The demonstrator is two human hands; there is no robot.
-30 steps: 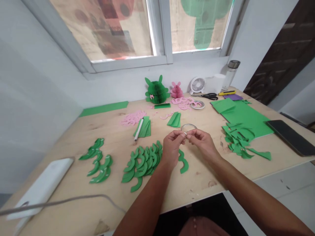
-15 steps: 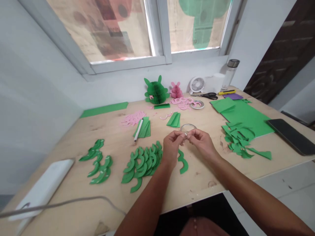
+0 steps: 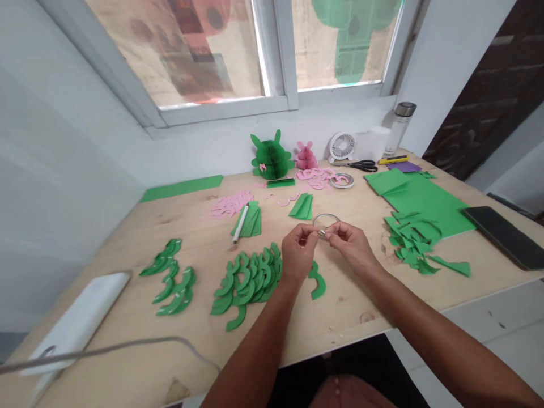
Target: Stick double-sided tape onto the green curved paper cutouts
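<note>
My left hand (image 3: 300, 249) and my right hand (image 3: 349, 242) meet over the table with thumbs and forefingers pinched. Between their fingertips is a small whitish piece of tape (image 3: 322, 232), partly hidden by the fingers. Just beyond them lies a thin roll of tape (image 3: 326, 216). Below my hands, a wavy green paper cutout (image 3: 317, 285) lies partly covered by the left one. To the left of my left wrist is a heap of similar green cutouts (image 3: 246, 277). Farther left, more green cutouts (image 3: 176, 294) bear white strips.
A white pen (image 3: 240, 224) rests on green paper strips (image 3: 253, 220). Green and pink paper figures (image 3: 272, 160) stand by the wall near scissors (image 3: 362, 165) and a second tape roll (image 3: 341, 181). Green scraps (image 3: 414, 241) and a phone (image 3: 504, 235) lie right; a cable (image 3: 127, 344) crosses left.
My fingertips have drawn slightly apart, and more of the whitish piece shows between them. The view has shifted a little; the things on the table lie as before.
</note>
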